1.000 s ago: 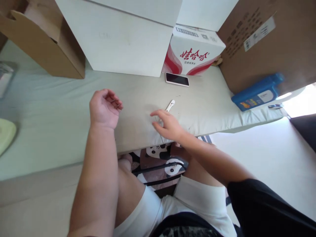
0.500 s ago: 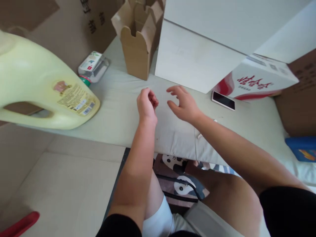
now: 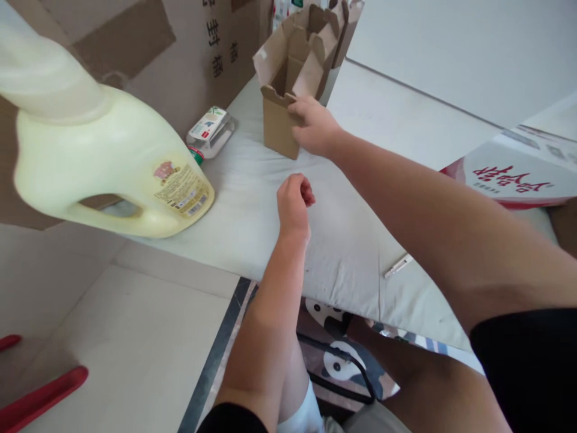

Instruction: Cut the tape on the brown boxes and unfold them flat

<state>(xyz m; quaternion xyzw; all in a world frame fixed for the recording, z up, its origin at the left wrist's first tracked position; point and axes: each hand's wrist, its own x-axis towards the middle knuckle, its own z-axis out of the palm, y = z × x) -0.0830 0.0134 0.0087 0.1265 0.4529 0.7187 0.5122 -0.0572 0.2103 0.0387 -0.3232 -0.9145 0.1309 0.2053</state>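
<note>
We found the cardboard box (image 3: 276,127) open at the far side of the cloth surface (image 3: 246,219), the right hand (image 3: 312,124) at its near right edge — gripping or merely touching, we could not tell. The left hand (image 3: 294,203) was nearer, fingers curled inward — contents hidden. We noted a yellow bottle (image 3: 135,144) at left.

Before you, the pale grey-green cloth (image 3: 252,207) bears, toward its back edge, a plain brown carton (image 3: 278,132) and a white box with red lettering (image 3: 500,159); toward its left end, a pale yellow bottle (image 3: 130,141); near its front edge, a white stick (image 3: 398,264). Below that edge, black-and-white pandas pattern the mat (image 3: 331,368). Your sleeves (image 3: 532,361) are black.
</note>
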